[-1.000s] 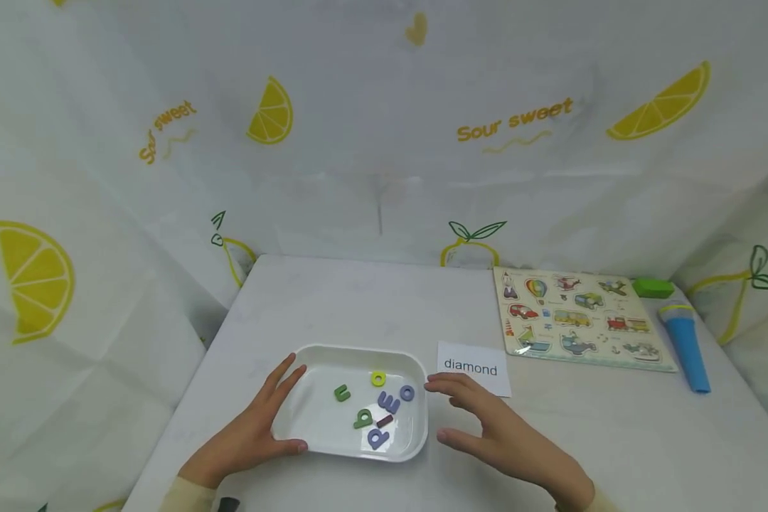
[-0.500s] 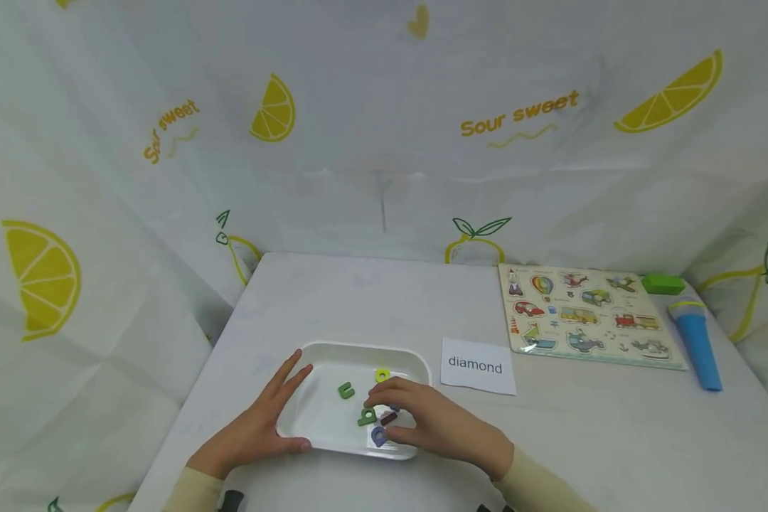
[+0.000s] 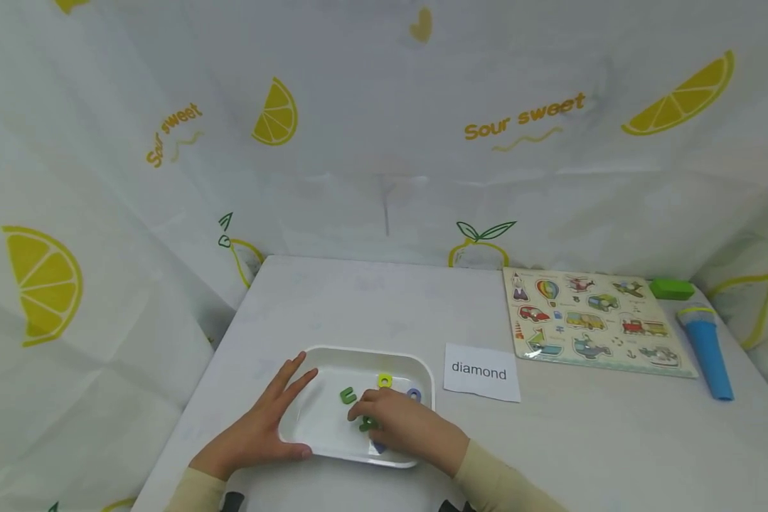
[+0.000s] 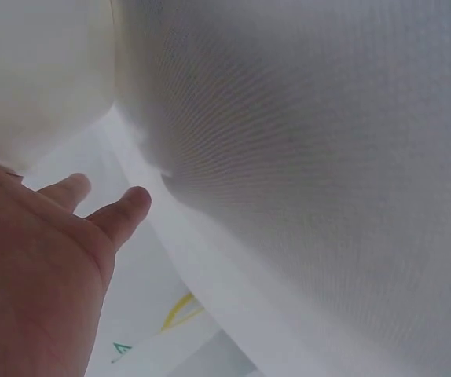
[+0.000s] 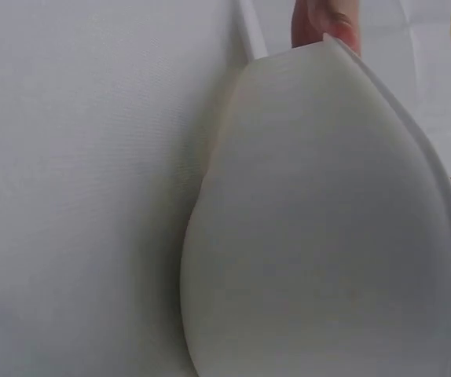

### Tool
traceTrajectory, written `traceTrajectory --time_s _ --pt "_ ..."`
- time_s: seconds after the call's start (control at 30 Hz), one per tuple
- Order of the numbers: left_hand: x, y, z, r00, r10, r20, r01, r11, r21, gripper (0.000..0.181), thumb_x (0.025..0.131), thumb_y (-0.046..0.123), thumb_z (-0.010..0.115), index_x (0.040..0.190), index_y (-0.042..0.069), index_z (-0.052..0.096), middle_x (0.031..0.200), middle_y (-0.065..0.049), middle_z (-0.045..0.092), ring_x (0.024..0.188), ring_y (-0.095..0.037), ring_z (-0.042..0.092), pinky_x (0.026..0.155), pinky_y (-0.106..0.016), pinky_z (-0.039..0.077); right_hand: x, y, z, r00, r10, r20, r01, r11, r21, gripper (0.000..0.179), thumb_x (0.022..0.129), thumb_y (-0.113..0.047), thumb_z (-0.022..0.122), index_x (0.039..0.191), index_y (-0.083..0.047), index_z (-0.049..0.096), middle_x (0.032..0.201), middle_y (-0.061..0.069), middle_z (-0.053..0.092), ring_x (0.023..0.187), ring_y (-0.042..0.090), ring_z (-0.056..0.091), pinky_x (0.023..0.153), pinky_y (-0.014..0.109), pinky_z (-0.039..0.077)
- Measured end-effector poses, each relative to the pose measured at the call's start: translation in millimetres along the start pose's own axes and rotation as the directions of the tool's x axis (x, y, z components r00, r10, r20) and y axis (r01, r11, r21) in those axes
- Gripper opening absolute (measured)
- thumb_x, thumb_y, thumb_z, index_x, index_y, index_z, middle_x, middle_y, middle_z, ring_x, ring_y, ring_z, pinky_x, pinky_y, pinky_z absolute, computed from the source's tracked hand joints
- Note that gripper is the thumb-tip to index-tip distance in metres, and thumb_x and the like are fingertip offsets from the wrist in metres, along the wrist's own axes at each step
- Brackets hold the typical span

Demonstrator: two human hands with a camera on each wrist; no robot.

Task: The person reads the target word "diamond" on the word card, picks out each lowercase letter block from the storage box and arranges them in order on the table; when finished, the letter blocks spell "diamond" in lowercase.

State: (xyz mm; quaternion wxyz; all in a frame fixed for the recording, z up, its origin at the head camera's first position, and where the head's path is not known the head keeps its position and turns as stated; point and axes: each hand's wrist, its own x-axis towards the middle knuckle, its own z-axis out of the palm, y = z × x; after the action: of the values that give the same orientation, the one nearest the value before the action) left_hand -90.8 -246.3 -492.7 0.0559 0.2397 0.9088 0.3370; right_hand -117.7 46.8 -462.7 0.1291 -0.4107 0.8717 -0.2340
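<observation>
A white tray [image 3: 320,453] lies near the front of the table with several small letter pieces in it. Spread around its left end is my left hand [image 3: 256,430], thumb at the near rim and fingers by the far left rim. My right hand [image 3: 416,427] reaches over the tray's right part, thumb and fingertips pinching a green letter piece [image 3: 368,424]. Behind the fingers lie a green u-like letter [image 3: 348,395], a yellow letter o [image 3: 385,381] and a purple letter o [image 3: 414,394]. A bluish letter [image 3: 379,448] is mostly covered. The right wrist view shows the tray's outer wall [image 5: 328,212].
A paper card [image 3: 480,387] printed "diamond" lies right of the tray. Farther right are a picture puzzle board [image 3: 598,323], a green block [image 3: 672,289] and a blue toy microphone [image 3: 710,355]. A lemon-print curtain [image 3: 358,199] hangs behind the white table [image 3: 333,299].
My right hand has moved left from beside the tray into it, fingers lowering onto the green letter piece. The left hand stays at the tray's left end.
</observation>
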Motion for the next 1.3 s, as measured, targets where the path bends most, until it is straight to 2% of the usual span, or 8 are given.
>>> traceTrajectory --time_s 0.2,0.53,0.7,0.93,1.1,1.2,1.3 --pt "-0.7 -1.3 1.1 1.000 0.000 -0.005 0.000 1.000 0.014 0.114 0.070 0.067 0.082 0.162 0.029 0.027 0.170 -0.002 0.002 0.151 -0.046 0.007 0.103 -0.072 0.031 4.6 1.4 7.9 1.000 -0.016 -0.010 0.015 0.997 -0.073 0.036 0.082 0.001 0.077 0.112 -0.018 0.076 0.103 -0.009 0.067 0.092 0.004 0.061 0.086 0.021 0.049" --pt "-3.0 -1.5 1.8 1.000 0.005 -0.016 -0.005 1.000 0.017 0.111 0.072 0.067 0.081 0.161 0.027 0.029 0.170 -0.002 0.001 0.151 -0.042 0.010 0.100 -0.070 0.036 9.3 0.4 10.9 1.000 -0.004 -0.022 0.003 0.998 -0.068 0.033 0.081 0.002 0.077 0.108 -0.017 0.076 0.098 -0.008 0.068 0.090 0.006 0.059 0.085 0.021 0.048" --pt "-1.2 -2.6 2.8 0.999 0.033 -0.015 -0.033 0.999 0.017 0.111 0.073 0.066 0.081 0.161 0.022 0.030 0.170 -0.005 0.001 0.151 -0.040 0.011 0.099 -0.070 0.036 10.3 2.8 11.4 1.000 -0.016 -0.026 0.014 0.995 -0.095 0.033 0.081 0.001 0.078 0.107 -0.020 0.077 0.097 -0.009 0.065 0.085 0.007 0.054 0.082 0.020 0.047" --pt "-0.7 -6.0 5.4 0.999 0.050 -0.021 -0.049 0.998 0.030 0.111 0.073 0.066 0.081 0.161 0.020 0.031 0.170 -0.005 0.001 0.152 -0.034 0.013 0.098 -0.070 0.038 6.3 4.5 11.6 0.996 -0.077 -0.036 0.070 0.985 -0.157 0.033 0.084 0.001 0.074 0.105 -0.025 0.077 0.095 -0.010 0.061 0.083 0.005 0.059 0.080 0.020 0.048" --pt "-0.3 -4.9 5.2 0.998 0.056 -0.022 -0.055 0.998 0.035 0.110 0.073 0.066 0.081 0.161 0.021 0.031 0.170 -0.006 0.002 0.151 -0.035 0.015 0.097 -0.069 0.038 -1.4 4.0 0.3 0.989 -0.110 -0.095 0.103 0.992 -0.074 0.034 0.086 0.001 0.076 0.111 -0.022 0.075 0.105 -0.010 0.063 0.095 0.006 0.061 0.085 0.018 0.048" --pt "-0.3 -4.2 4.6 0.998 0.051 -0.023 -0.050 0.998 0.039 0.110 0.073 0.066 0.081 0.161 0.024 0.030 0.170 -0.005 0.002 0.151 -0.035 0.015 0.098 -0.069 0.038 -10.4 6.0 -13.1 0.969 -0.167 -0.181 0.171 0.985 0.002 0.032 0.088 0.003 0.074 0.112 -0.018 0.075 0.109 -0.009 0.068 0.102 0.008 0.062 0.090 0.022 0.048" --pt "-0.5 -3.6 3.8 0.999 0.043 -0.027 -0.042 0.998 0.041 0.110 0.072 0.066 0.082 0.161 0.026 0.031 0.170 -0.004 0.002 0.151 -0.036 0.016 0.098 -0.069 0.038 -23.0 9.9 -27.7 0.945 -0.192 -0.264 0.222 0.971 0.090 0.030 0.089 0.005 0.071 0.111 -0.016 0.075 0.105 -0.011 0.070 0.098 0.007 0.062 0.088 0.025 0.049"
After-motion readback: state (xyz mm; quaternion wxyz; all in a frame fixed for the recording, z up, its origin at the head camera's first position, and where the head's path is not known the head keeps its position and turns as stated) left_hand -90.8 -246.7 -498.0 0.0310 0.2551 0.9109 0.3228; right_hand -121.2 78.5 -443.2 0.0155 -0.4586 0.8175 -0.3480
